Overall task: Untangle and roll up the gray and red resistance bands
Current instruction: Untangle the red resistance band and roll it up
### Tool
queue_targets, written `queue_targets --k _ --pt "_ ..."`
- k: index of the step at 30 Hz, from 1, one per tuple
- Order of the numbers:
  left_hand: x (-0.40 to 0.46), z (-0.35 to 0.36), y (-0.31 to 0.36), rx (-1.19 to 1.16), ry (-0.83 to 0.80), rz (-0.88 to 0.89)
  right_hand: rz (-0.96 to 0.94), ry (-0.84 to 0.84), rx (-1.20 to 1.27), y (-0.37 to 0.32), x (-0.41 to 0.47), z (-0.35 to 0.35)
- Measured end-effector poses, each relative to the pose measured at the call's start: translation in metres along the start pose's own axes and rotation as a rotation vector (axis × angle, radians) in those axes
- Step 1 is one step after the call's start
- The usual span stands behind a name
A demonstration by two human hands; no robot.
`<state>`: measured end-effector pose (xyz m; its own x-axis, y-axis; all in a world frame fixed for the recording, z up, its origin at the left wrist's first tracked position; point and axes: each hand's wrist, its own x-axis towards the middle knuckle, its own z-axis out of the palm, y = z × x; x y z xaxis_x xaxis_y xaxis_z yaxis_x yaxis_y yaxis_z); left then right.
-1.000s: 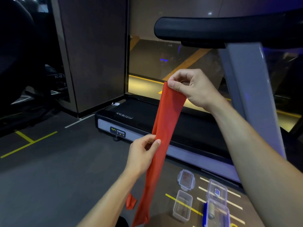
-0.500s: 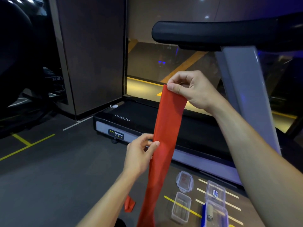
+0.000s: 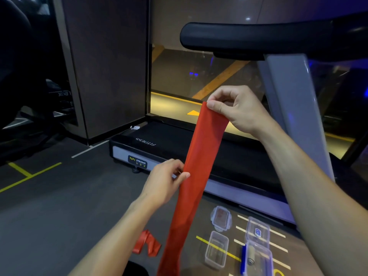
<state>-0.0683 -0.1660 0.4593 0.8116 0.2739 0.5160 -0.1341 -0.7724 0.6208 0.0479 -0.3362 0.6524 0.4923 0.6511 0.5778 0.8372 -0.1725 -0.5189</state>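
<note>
A long red resistance band (image 3: pixel 199 168) hangs flat in front of me, running from upper right down past the bottom edge. My right hand (image 3: pixel 237 110) pinches its top end between thumb and fingers. My left hand (image 3: pixel 165 180) pinches the band's left edge about halfway down. The band's loose lower end (image 3: pixel 147 246) lies crumpled on the floor. A grey roll (image 3: pixel 251 255) sits inside a clear box at the lower right; it may be the grey band.
A treadmill (image 3: pixel 151 144) stands ahead, its grey upright (image 3: pixel 292 108) and black handrail (image 3: pixel 258 38) close on my right. Clear plastic boxes (image 3: pixel 217 250) and lids (image 3: pixel 221 218) lie on the floor at the lower right. Dark gym floor (image 3: pixel 59 206) spreads to the left.
My left hand has slid a little to the band's left edge. The band now hangs flatter and wider between my hands.
</note>
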Motion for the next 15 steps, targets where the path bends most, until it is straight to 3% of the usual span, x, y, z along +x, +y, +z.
queue_targets --k 8,12,15 --pt "0.023 -0.018 -0.011 0.099 0.013 0.025 0.03 -0.109 0.298 -0.009 -0.045 0.01" --pt "0.018 -0.02 -0.016 0.061 0.063 0.015 0.164 -0.347 0.566 0.01 -0.097 0.041" --pt "0.009 -0.018 -0.02 -0.001 0.131 -0.002 0.381 -0.339 0.685 0.039 -0.125 0.075"
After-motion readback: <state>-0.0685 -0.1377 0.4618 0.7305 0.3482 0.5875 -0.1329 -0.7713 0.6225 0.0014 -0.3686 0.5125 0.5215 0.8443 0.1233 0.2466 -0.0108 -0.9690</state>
